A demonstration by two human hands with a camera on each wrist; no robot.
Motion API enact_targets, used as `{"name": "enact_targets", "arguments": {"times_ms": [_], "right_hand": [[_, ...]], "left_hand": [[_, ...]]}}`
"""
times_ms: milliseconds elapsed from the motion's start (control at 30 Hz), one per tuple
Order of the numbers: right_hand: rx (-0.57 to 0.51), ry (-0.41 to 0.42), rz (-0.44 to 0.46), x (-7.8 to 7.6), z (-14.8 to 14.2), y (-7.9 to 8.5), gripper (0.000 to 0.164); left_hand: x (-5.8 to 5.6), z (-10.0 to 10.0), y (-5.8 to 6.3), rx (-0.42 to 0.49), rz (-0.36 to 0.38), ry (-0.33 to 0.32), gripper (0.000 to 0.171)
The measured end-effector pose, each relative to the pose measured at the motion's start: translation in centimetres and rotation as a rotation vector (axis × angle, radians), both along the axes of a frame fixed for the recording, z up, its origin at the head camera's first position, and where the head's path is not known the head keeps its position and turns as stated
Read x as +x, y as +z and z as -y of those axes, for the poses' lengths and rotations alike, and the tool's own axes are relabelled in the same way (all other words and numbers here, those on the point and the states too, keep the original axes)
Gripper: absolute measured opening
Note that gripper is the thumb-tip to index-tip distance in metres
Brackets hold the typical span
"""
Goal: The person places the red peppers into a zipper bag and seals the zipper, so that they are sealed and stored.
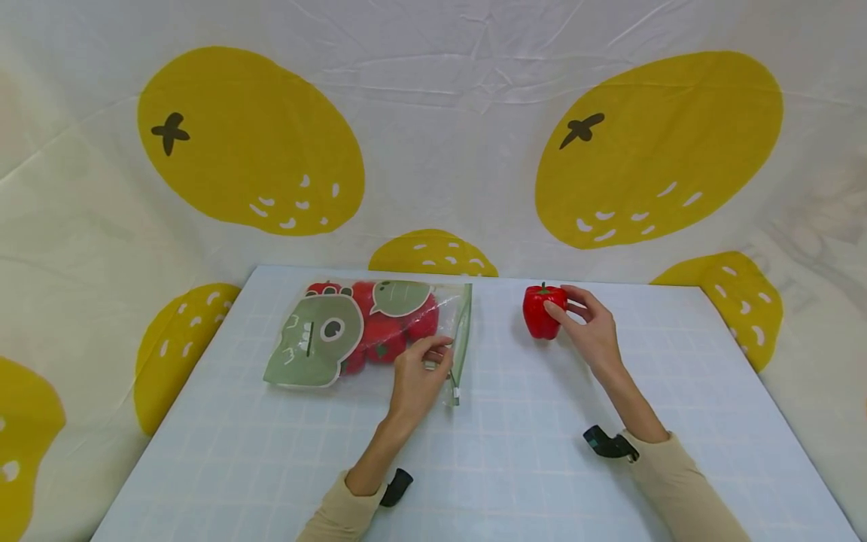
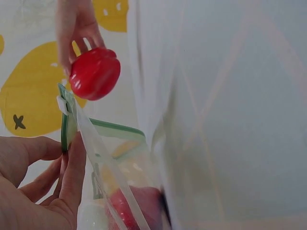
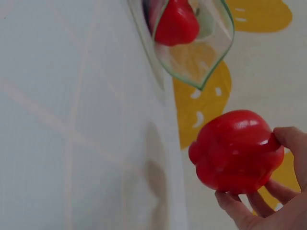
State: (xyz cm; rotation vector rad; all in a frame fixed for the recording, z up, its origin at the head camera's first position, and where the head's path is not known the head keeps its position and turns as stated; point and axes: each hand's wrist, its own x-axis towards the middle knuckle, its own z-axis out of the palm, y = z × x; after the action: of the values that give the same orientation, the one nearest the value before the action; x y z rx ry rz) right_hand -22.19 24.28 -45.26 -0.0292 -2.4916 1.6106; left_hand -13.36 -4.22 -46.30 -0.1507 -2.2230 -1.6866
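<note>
A clear zip bag [image 1: 308, 361] with a green dinosaur print lies on the table, several red peppers [image 1: 386, 331] inside it. My left hand [image 1: 420, 376] pinches the upper layer of the bag near its green-edged opening; the left wrist view shows the green edge [image 2: 64, 129] between thumb and fingers. Seen from the right wrist, the bag's mouth [image 3: 218, 67] gapes, with a red pepper [image 3: 176, 26] visible in it. To the right of the bag, my right hand [image 1: 589, 327] holds a glossy red bell pepper [image 1: 540, 312] above the table, thumb and fingertips around its side.
The table [image 1: 521, 459] has a pale blue checked cover. Behind it hangs a white cloth [image 1: 447, 150] with large yellow fruit prints. A small slider [image 1: 456, 393] sits at the near end of the bag's zip edge. Dark cameras [image 1: 609, 444] are strapped at both wrists.
</note>
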Motion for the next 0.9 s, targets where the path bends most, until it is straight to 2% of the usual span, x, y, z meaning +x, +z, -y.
{"name": "enact_targets", "arguments": {"times_ms": [600,900], "right_hand": [[-0.127,0.129,0.068,0.0,4.9,0.0,0.067],[-0.208,0.176,0.139,-0.1,7.1,-0.8,0.065]], "left_hand": [[0.1,-0.2,0.4,-0.020,0.003,0.016,0.014],[0.2,-0.2,0.7,-0.035,0.031,0.018,0.016]]}}
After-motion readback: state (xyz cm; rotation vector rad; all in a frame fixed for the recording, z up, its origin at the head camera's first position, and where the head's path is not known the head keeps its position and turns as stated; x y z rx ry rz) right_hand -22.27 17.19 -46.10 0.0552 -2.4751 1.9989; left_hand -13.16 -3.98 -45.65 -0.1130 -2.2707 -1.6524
